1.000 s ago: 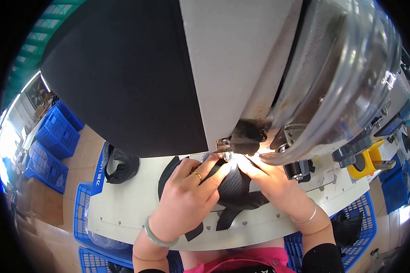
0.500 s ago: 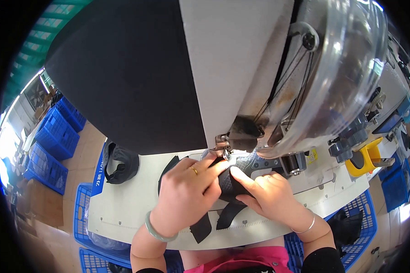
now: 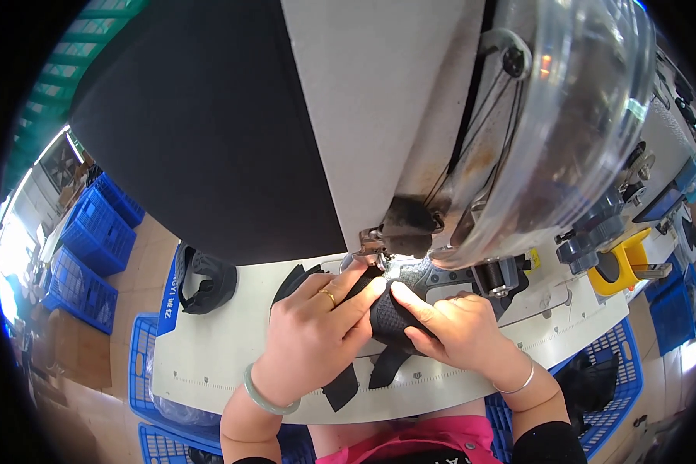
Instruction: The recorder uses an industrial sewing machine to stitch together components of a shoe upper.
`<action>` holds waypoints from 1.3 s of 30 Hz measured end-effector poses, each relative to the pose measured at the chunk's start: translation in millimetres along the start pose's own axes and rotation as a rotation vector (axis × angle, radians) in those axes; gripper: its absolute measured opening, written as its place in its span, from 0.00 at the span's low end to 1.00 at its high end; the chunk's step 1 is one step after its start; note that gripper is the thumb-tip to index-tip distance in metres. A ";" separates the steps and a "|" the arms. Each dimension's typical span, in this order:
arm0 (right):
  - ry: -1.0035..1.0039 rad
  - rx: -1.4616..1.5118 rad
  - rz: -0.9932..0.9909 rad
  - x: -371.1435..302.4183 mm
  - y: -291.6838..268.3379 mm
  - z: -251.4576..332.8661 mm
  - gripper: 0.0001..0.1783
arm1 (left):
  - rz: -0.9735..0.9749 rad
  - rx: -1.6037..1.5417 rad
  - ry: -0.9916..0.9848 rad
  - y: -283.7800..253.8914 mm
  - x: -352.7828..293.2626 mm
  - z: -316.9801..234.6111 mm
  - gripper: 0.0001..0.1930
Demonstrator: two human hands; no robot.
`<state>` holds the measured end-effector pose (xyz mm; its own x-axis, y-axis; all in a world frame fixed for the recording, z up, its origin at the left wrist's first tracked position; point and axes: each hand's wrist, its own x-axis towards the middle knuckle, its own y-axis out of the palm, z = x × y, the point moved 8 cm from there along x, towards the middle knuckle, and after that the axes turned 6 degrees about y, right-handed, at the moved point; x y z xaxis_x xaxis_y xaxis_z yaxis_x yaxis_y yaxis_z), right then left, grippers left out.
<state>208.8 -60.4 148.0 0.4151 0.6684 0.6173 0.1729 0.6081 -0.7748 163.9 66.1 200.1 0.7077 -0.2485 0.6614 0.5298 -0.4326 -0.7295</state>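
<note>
A black textured fabric piece [image 3: 394, 319] with dark strap ends [image 3: 389, 366] lies under the presser foot [image 3: 373, 255] of a sewing machine [image 3: 367, 93]. My left hand [image 3: 311, 329], wearing a gold ring and a pale green bangle, holds the piece from the left. Its index fingertip is close beside the foot, and its thumb is pressed near the lit spot. From the right, my right hand [image 3: 460, 329] grips the same piece, index finger pointing at the foot and thumb against the near edge. My palms and curled fingers hide parts of the fabric.
A curved black fabric piece [image 3: 218, 280] stands on the pale table [image 3: 209, 352] at left. Blue crates [image 3: 145, 363] flank the table. A clear cover [image 3: 580, 131] and a yellow holder [image 3: 626, 259] are on the right.
The fabric has shifted slightly under the foot, with more black material showing at the right behind my right hand. My hands stay on it, fingers nearly in place. The view has tilted a little.
</note>
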 end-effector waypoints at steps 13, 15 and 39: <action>-0.016 -0.025 0.011 4.1 0.7 7.0 0.29 | 0.073 0.156 0.059 3.7 -2.0 -6.4 0.18; 0.033 0.006 0.048 5.5 -0.3 2.3 0.28 | 0.091 0.170 0.062 5.9 -0.8 -8.9 0.19; -0.093 0.002 -0.113 7.5 -2.3 -27.5 0.19 | 0.199 -0.100 0.152 -6.9 -0.4 2.7 0.25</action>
<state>236.1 -68.6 150.6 0.3088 0.6322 0.7106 0.2120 0.6826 -0.6994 161.3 71.5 204.4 0.7112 -0.4612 0.5306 0.3329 -0.4438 -0.8320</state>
